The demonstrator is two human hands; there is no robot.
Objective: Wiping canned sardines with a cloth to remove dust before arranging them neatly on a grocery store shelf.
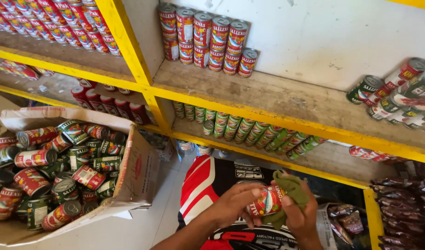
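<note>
your left hand [233, 203] grips a red-labelled can [266, 201] low in front of the yellow shelf [286, 121], while your right hand [299, 216] presses a green cloth [291, 187] onto it. turn the can steadily so the cloth reaches every side.
</note>
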